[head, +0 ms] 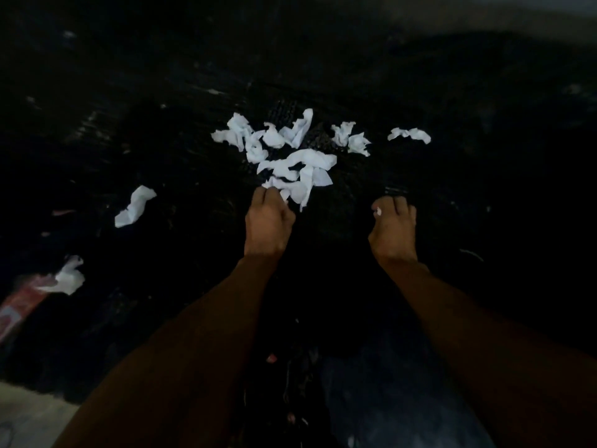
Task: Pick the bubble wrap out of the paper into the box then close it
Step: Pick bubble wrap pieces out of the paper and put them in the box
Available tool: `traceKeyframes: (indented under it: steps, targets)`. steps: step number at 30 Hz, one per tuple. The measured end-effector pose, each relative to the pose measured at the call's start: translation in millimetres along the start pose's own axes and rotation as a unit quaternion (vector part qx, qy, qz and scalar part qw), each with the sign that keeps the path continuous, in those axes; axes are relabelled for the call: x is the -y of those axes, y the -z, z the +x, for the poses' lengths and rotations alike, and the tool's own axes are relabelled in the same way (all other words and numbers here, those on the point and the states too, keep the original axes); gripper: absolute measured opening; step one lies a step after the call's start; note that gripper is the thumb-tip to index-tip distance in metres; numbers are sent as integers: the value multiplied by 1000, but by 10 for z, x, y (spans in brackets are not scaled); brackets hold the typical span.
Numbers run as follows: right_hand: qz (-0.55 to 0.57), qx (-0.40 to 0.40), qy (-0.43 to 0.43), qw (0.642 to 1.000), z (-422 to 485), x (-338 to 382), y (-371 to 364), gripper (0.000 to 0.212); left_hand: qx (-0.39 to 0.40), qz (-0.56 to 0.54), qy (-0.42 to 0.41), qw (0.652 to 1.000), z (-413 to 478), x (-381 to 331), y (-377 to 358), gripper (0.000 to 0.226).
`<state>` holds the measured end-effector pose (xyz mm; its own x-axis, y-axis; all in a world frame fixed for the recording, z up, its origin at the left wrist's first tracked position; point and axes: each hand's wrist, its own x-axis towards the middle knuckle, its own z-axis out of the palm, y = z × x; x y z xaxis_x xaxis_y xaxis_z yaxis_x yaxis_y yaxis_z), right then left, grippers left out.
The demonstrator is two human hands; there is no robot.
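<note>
A loose heap of crumpled white paper scraps (290, 156) is seen spread over a dark, dimly lit surface (161, 92), roughly in the middle of the view. Beneath and between the scraps a black sheet with a dimpled, bubble-like texture (286, 113) can be made out. Its edges are lost in the darkness, so its long axis and the way it points cannot be told. The left hand (268, 221) is placed at the near edge of the heap, its fingers curled and its fingertips (269, 192) pinched on the nearest white scrap. The right hand (392, 226) is held to the right, apart from the paper, with fingers curled downward. A tiny white fleck (376, 211) shows by its thumb, but whether anything is gripped cannot be told. A long white paper strip (134, 206) is laid apart at the left, its long axis running from lower left to upper right. A short twisted white scrap (408, 134) is stretched left to right at the far right. At the lower left another crumpled white scrap (69, 276) is rested on a flat reddish object (19, 305), too blurred to be identified.
</note>
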<state>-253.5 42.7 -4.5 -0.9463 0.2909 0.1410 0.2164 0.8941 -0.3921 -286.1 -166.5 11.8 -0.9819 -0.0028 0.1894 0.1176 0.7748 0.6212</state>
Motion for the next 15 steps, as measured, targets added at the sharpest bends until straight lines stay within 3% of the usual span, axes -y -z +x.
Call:
traceKeyframes:
  steps: [5, 8, 12, 15]
  targets:
    - [23, -29, -11, 999, 294, 114, 317, 31, -32, -65, -49, 996, 450, -442, -23, 23]
    - [35, -32, -10, 999, 638, 188, 458, 33, -19, -37, -72, 997, 694, -594, -86, 24]
    - [37, -20, 34, 999, 1140, 324, 401, 36, 44, 167, -83, 982, 684, -464, -259, 87]
    - [17, 17, 92, 995, 1409, 423, 192, 41, 72, 190, -85, 975, 680, -195, -462, 97]
